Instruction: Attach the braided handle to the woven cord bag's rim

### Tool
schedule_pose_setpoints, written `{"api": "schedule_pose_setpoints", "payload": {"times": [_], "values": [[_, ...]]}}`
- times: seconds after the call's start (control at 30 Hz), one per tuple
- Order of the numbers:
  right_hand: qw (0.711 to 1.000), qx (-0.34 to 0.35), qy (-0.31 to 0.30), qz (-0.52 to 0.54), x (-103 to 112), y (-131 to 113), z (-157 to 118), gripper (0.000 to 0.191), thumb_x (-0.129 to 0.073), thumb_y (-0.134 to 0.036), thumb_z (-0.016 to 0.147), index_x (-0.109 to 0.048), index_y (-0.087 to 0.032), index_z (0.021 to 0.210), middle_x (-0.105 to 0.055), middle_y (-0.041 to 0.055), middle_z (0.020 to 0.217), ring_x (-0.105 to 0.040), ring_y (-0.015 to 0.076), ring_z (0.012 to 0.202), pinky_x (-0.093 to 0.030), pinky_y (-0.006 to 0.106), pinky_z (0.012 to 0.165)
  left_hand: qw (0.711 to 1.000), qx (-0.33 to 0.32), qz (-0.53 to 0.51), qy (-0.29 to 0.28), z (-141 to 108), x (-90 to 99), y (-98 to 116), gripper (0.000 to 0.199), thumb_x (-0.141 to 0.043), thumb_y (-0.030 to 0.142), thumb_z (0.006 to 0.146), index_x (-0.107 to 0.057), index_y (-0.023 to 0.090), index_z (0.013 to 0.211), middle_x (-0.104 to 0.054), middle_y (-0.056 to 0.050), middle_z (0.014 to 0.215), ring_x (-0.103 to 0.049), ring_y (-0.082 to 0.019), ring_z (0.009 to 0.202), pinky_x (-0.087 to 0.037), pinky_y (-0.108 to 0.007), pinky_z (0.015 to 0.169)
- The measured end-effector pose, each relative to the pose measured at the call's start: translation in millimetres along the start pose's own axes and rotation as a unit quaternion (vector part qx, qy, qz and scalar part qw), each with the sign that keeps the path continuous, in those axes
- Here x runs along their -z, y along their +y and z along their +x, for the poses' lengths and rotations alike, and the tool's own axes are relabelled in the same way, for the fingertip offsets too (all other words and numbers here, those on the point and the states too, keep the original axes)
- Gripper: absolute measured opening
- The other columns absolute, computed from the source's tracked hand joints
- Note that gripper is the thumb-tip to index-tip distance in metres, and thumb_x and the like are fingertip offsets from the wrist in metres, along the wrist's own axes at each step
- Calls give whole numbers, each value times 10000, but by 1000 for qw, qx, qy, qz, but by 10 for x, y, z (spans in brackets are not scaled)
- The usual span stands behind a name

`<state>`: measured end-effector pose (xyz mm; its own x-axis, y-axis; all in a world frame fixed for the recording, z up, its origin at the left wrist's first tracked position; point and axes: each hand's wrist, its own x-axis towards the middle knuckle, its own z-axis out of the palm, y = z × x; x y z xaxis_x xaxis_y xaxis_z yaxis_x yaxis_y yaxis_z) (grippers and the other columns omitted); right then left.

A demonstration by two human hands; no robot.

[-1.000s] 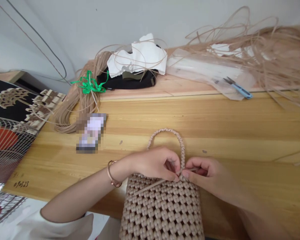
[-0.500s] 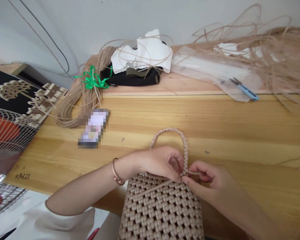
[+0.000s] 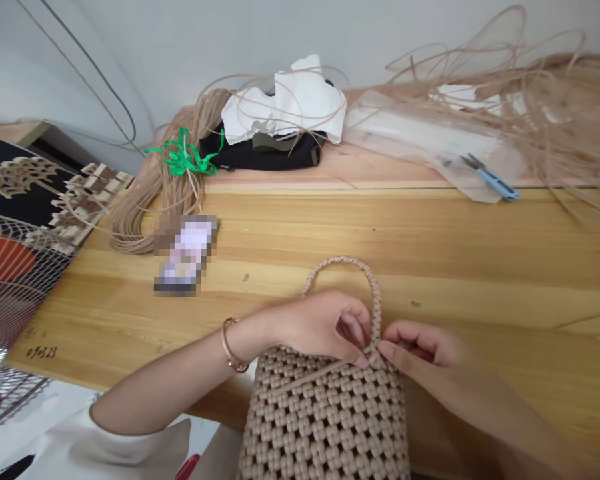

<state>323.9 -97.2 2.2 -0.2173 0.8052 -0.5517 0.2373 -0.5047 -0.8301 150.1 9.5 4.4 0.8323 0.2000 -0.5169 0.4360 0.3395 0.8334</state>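
A woven beige bag (image 3: 325, 427) stands at the bottom centre, its braided handle (image 3: 343, 260) arching above the rim. My left hand (image 3: 330, 327) lies across the rim, thumb and fingers closed on the bag at the right foot of the handle. A loose flat strand (image 3: 313, 378) runs down-left from beneath that thumb over the weave. Just right of the handle foot is my right hand (image 3: 415, 350), its thumb and curled fingers pinched together; what they hold is too small to make out.
A phone (image 3: 187, 257) lies on the wooden table (image 3: 480, 267) at left. Behind are a cord bundle (image 3: 140, 213) with green ties (image 3: 185, 157), a black pouch (image 3: 270, 159), white paper (image 3: 310, 100), blue snips (image 3: 493, 180) and tangled strands (image 3: 575, 113). A wire basket (image 3: 15, 287) is at far left.
My right hand has shifted slightly right, and the strand that showed between its fingers is no longer visible. The bag's handle has tilted a little to the right.
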Motion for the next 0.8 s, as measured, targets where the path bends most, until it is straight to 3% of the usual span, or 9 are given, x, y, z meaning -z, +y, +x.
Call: {"api": "schedule_pose_setpoints", "payload": {"times": [0.2, 0.4, 0.63, 0.8], "values": [[999, -4, -10, 30, -5, -33, 17, 160, -603, -365, 803, -585, -212, 762, -636, -27, 689, -585, 125, 641, -404, 209, 541, 1000, 5, 0, 10, -11, -10, 11, 271, -758, 110, 584, -562, 155, 767, -602, 41, 699, -582, -84, 660, -466, -215, 640], [1000, -8, 9, -3, -51, -53, -2, 192, -560, -410, 830, -560, -219, 801, -669, 2, 767, -607, 163, 700, -410, 244, 579, 1000, 9, 10, 15, -6, -14, -2, 199, -737, 132, 610, -584, 142, 735, -609, 30, 687, -570, -82, 636, -455, -204, 607], [999, -3, 30, -40, -82, -31, -10, 262, -536, -464, 838, -541, -211, 768, -508, -47, 625, -472, 118, 578, -313, 227, 506, 997, -1, 63, 54, -48, -27, 15, 151, -701, 255, 691, -644, 126, 745, -626, 3, 699, -557, -96, 656, -436, -204, 601], [998, 7, 36, -51, -109, 15, -31, 251, -496, -452, 862, -548, -219, 784, -476, -48, 613, -453, 122, 569, -319, 229, 498, 990, 1, 120, 76, -82, -66, 66, 86, -652, 215, 716, -639, 130, 722, -603, 11, 670, -514, -90, 621, -400, -202, 570]]}}
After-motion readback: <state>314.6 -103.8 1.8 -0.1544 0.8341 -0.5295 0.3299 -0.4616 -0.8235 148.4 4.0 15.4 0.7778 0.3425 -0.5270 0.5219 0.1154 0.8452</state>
